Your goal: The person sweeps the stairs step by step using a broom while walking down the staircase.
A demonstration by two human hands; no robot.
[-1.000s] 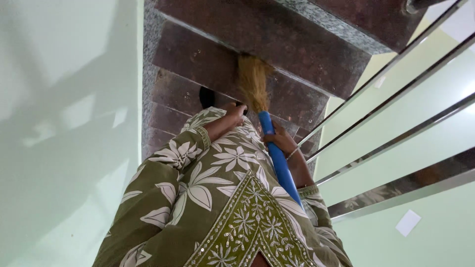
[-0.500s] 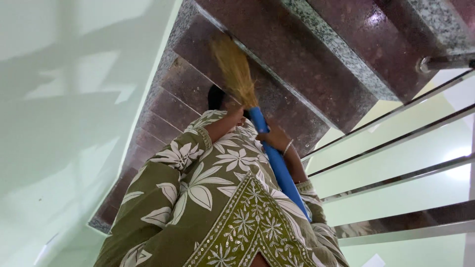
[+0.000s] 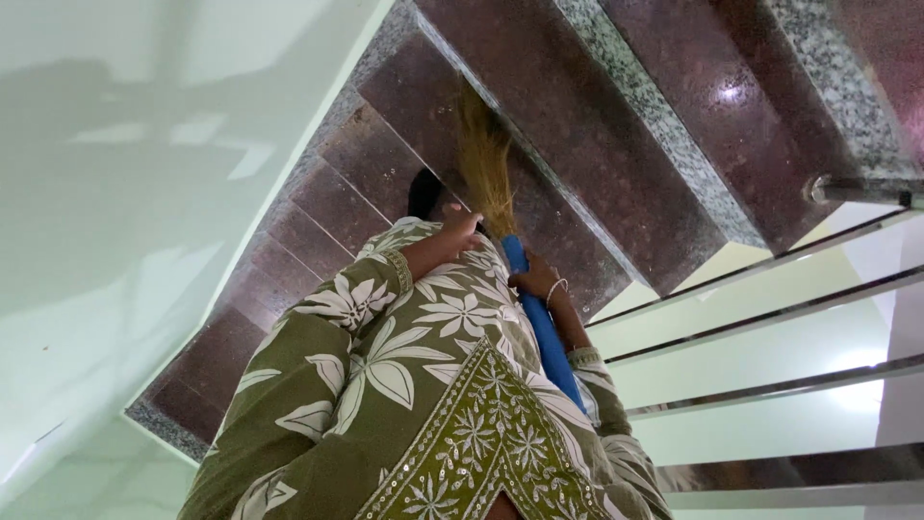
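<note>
A broom with a blue handle (image 3: pixel 544 332) and straw bristles (image 3: pixel 486 169) points down onto a dark red stone stair step (image 3: pixel 568 125). My right hand (image 3: pixel 537 281), with a thin bangle at the wrist, grips the blue handle just below the bristles. My left hand (image 3: pixel 460 227) is curled at the front of my green floral garment (image 3: pixel 414 385), just left of the broom's neck. Whether it holds anything is hidden. A dark shape (image 3: pixel 424 193) shows just beyond it.
Dark red stone steps with grey speckled edges (image 3: pixel 664 106) run down ahead. A pale green wall (image 3: pixel 125 212) closes the left side. A steel railing with horizontal bars (image 3: pixel 770 318) runs along the right.
The bristles swung left across the step, then back right and lower. My view shifted, so more steps and the lower stair edge show. My right hand stayed on the handle.
</note>
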